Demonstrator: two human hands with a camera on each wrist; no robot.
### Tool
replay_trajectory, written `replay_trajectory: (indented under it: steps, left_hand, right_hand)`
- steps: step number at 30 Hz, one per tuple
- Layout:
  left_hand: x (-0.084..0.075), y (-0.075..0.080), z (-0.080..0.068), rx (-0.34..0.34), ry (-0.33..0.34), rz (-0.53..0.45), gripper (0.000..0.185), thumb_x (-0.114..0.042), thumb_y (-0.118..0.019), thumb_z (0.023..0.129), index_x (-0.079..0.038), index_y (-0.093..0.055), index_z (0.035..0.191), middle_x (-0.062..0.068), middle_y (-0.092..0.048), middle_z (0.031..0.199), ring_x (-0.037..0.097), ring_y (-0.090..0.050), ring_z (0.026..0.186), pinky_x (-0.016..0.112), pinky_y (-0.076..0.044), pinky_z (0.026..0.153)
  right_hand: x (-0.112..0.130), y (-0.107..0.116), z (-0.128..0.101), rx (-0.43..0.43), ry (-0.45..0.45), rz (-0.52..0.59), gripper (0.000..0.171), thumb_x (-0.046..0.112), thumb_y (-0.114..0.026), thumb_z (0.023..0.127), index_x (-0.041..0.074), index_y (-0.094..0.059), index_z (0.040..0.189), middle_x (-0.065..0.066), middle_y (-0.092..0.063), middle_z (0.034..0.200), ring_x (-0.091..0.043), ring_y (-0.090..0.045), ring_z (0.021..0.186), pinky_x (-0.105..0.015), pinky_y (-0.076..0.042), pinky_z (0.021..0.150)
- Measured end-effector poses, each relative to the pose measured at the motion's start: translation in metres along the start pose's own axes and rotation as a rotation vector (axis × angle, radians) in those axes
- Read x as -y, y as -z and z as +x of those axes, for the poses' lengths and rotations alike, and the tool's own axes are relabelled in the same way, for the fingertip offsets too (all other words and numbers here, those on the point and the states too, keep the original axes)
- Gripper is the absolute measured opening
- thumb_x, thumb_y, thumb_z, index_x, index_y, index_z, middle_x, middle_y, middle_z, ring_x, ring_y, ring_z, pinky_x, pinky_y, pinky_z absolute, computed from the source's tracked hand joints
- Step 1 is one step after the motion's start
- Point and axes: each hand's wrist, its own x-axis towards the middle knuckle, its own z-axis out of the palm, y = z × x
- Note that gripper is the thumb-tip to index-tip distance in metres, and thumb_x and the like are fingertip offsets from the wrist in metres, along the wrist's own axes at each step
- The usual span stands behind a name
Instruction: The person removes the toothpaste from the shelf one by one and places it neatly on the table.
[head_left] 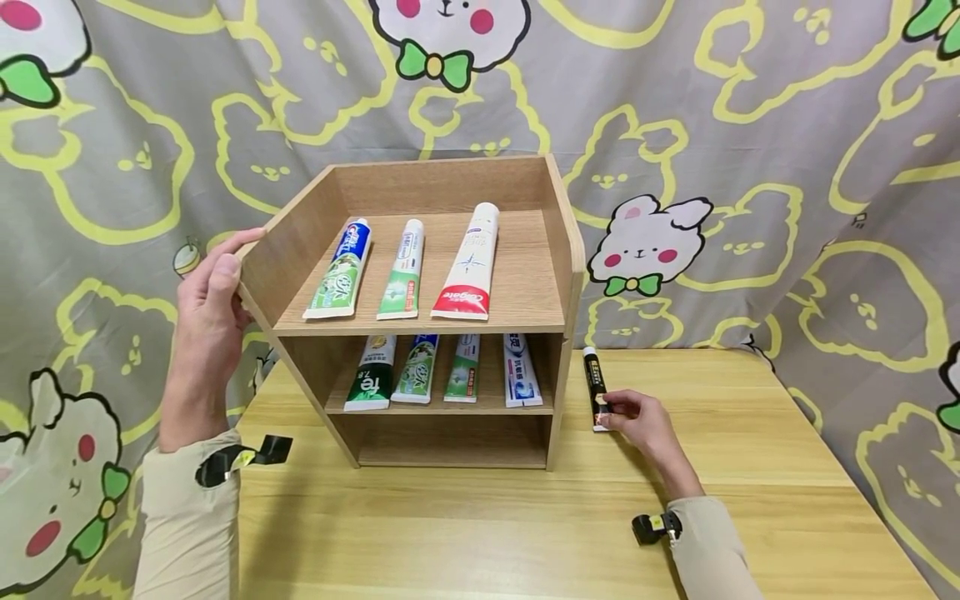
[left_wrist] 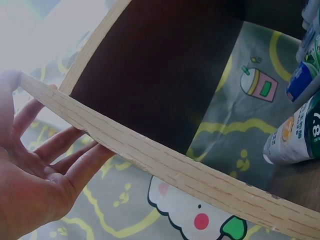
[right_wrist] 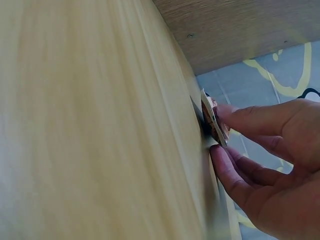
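A wooden shelf unit [head_left: 525, 287] stands on a light wooden table [head_left: 487, 533]. My left hand [head_left: 213, 292] rests on the outside of its left side panel [left_wrist: 175, 170], fingers [left_wrist: 75, 155] straight along the board and thumb at the top front edge. A black toothpaste tube [head_left: 593, 375] lies on the table just right of the shelf. My right hand [head_left: 633, 414] pinches its near, crimped end [right_wrist: 212, 120] between thumb and fingertips [right_wrist: 235, 112]. Three tubes lie on the top shelf: blue-green [head_left: 341, 271], green-white [head_left: 402, 271], white-red [head_left: 470, 262].
Several more tubes [head_left: 442, 371] lie side by side on the middle shelf, their caps seen in the left wrist view [left_wrist: 300, 125]. A bunny-print curtain [head_left: 750, 167] hangs close behind and around the table. The table's right edge [head_left: 885, 517] runs diagonally near my right arm.
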Motion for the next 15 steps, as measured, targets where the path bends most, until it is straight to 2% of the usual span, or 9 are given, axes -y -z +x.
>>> replay_trajectory:
  steps: [3, 8, 10, 15]
  left_hand:
    - [0.000, -0.001, 0.001, 0.009, -0.005, 0.000, 0.043, -0.027, -0.050, 0.103, -0.008, -0.063, 0.140, 0.017, -0.048, 0.135, 0.031, -0.054, 0.107, 0.026, -0.059, 0.071]
    - [0.001, -0.001, 0.002, 0.004, -0.010, -0.003, 0.043, -0.026, -0.050, 0.103, -0.007, -0.064, 0.139, 0.017, -0.049, 0.134, 0.031, -0.055, 0.106, 0.026, -0.059, 0.070]
    - [0.001, -0.001, 0.001, 0.000, -0.007, 0.005, 0.043, -0.026, -0.050, 0.103, -0.007, -0.064, 0.138, 0.017, -0.049, 0.134, 0.031, -0.055, 0.106, 0.026, -0.059, 0.069]
    - [0.001, 0.000, 0.000, -0.006, 0.002, 0.013, 0.043, -0.026, -0.050, 0.103, -0.008, -0.064, 0.139, 0.017, -0.048, 0.135, 0.031, -0.054, 0.107, 0.026, -0.059, 0.070]
  right_hand:
    - [0.001, 0.003, -0.001, 0.012, 0.011, -0.004, 0.040, 0.002, -0.080, 0.086, -0.006, -0.068, 0.123, -0.025, -0.071, 0.115, -0.036, -0.069, 0.104, -0.023, -0.052, 0.086]
    - [0.006, 0.011, -0.004, 0.029, 0.044, 0.026, 0.041, 0.004, -0.075, 0.092, -0.007, -0.064, 0.130, -0.029, -0.065, 0.126, -0.044, -0.065, 0.115, -0.039, -0.055, 0.095]
    - [0.010, 0.014, -0.005, 0.033, 0.046, 0.037, 0.042, 0.006, -0.073, 0.094, -0.007, -0.062, 0.132, -0.030, -0.063, 0.129, -0.045, -0.064, 0.117, -0.039, -0.055, 0.096]
    - [0.024, 0.023, -0.010, 0.027, 0.046, 0.043, 0.043, 0.012, -0.068, 0.099, -0.004, -0.059, 0.137, -0.029, -0.059, 0.136, -0.045, -0.060, 0.122, -0.029, -0.056, 0.090]
